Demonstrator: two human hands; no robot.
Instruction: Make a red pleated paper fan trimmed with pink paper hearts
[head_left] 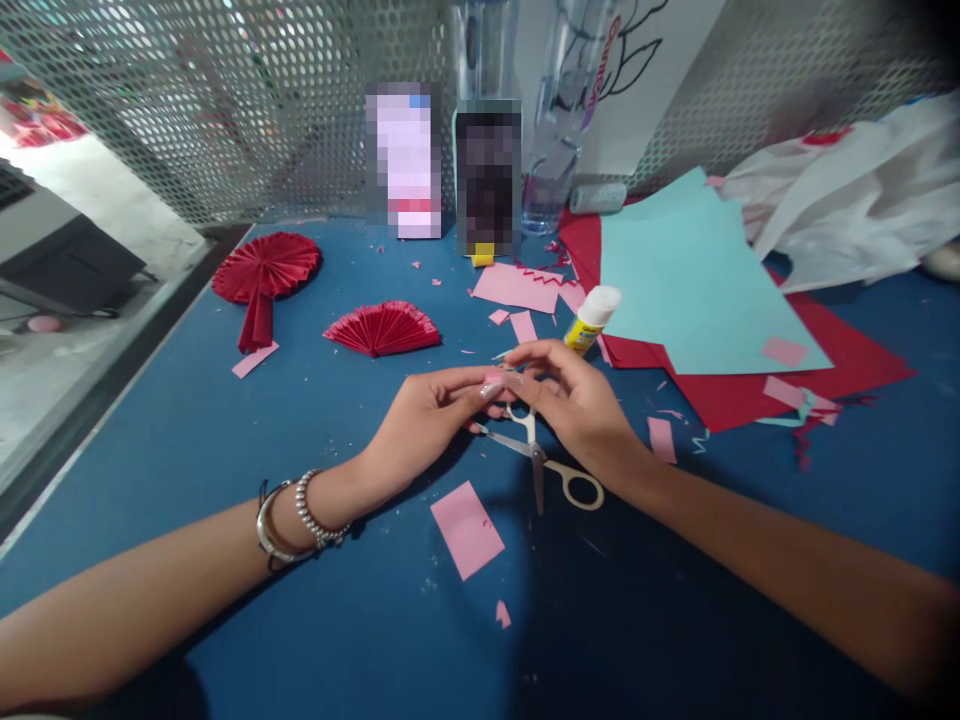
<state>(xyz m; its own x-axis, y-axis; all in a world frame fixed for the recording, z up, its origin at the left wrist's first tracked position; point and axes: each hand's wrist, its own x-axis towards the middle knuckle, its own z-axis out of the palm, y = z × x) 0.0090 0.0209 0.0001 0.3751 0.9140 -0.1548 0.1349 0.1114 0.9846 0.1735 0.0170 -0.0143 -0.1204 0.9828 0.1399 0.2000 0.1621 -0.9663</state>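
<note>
My left hand [435, 405] and my right hand [574, 395] meet fingertip to fingertip above the blue table, both closed in a pinch. Between them shows a small piece of pink paper [495, 378], mostly hidden by the thumbs. Right beneath the hands lie white-handled scissors [537, 455] with their blades apart. A yellow glue stick [591, 320] with a white cap is just behind my right hand. Nearer to me rests a pink paper rectangle [468, 530], with a small pink scrap [502, 613] below it.
At the left lie a round red pleated fan [266, 268] and a half-round red paper fan [384, 328]. Light blue sheets [697, 280] cover red paper [840, 345] at the right, near a white plastic bag [832, 190]. Two phones [487, 180] and bottles [553, 170] stand against the perforated panel.
</note>
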